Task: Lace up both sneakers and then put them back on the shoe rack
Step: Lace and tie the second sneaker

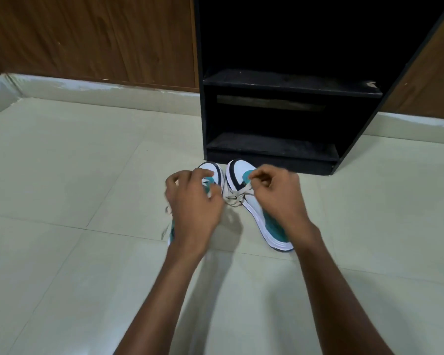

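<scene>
Two white sneakers with teal and dark trim stand side by side on the floor, toes toward the black shoe rack [272, 84]. My left hand [192, 198] covers most of the left sneaker [213, 170], fingers curled at its lace. A loose lace end [167, 210] trails out left of that hand. My right hand [277, 193] pinches the off-white lace [235, 197] of the right sneaker [241, 172] near its tongue. The rear halves of both shoes are partly hidden by my hands.
The rack has two shelves, with nothing seen on them, right behind the shoes. Pale floor tiles [87, 162] spread all around. A wooden wall panel [87, 39] with a white skirting runs along the back left.
</scene>
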